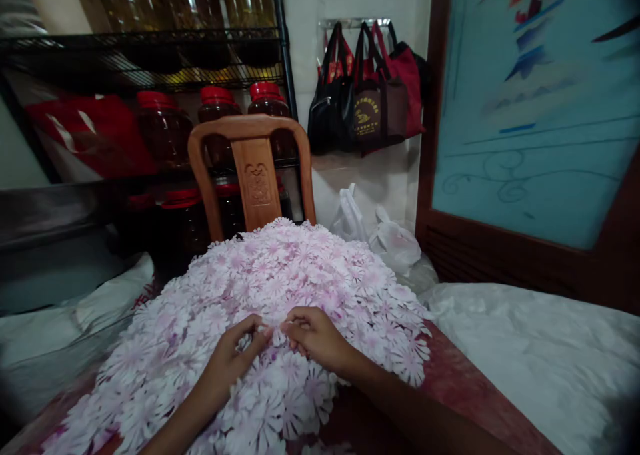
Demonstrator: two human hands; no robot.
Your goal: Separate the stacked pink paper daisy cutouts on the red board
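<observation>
A large heap of white flower-shaped pieces with pink-purple centres (pixel 280 281) covers much of the table in front of me. Above the near middle of it, my left hand (pixel 239 349) is closed, thumb and forefinger pinched together. My right hand (pixel 315 336) faces it from the right, also closed in a pinch, its other fingers curled under. The fingertips of both are a small gap apart, at a pale flower piece (pixel 277 335) that both seem to hold. Its edges blend into the heap behind, so its outline is unclear.
A dark red table (pixel 465 381) shows at the right of the heap. Behind stands a carved wooden chair (pixel 257 175). Red-lidded jars (pixel 217 108) line a black rack. Bags (pixel 375 101) hang on the wall. White sacking (pixel 540 348) lies at the right, plastic bags (pixel 395 241) behind.
</observation>
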